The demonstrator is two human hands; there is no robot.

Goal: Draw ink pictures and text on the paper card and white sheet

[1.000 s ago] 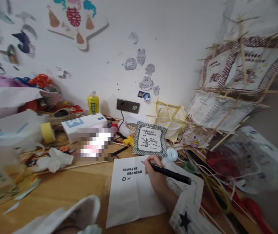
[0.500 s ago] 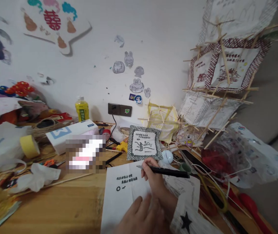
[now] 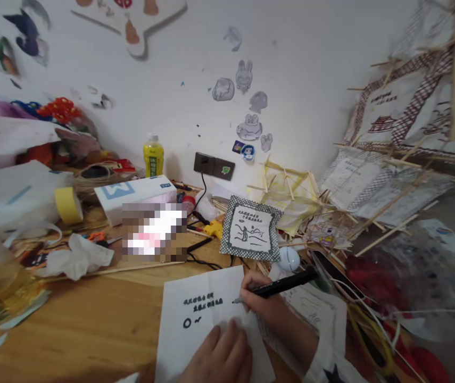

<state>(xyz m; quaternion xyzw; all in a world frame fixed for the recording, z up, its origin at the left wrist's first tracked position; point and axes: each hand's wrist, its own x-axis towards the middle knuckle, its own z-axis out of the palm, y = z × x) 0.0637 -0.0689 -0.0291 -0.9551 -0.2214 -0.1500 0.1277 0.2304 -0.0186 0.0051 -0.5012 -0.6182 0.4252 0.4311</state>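
Observation:
A black marker pen is gripped in my right hand, its grey tip pointing left, close above the white paper. Two lines of handwritten characters, a small circle and a short squiggle are inked on the sheet's left half. My left hand lies flat on the lower part of the paper, fingers stretched out. Behind the sheet leans a finished-looking drawing with a dark patterned border, characters and a small landscape. Another sketched sheet lies partly under my right forearm.
Left are a tissue box, yellow tape roll, crumpled tissue and a drink bottle. A stick-and-paper frame rises at right. Yellow-handled scissors, a phone and a light blue ball crowd that side.
The view has turned right and tilted down. My right hand has brought the pen tip lower, nearer the paper beside the characters. My left hand, blurred before, now rests still on the sheet.

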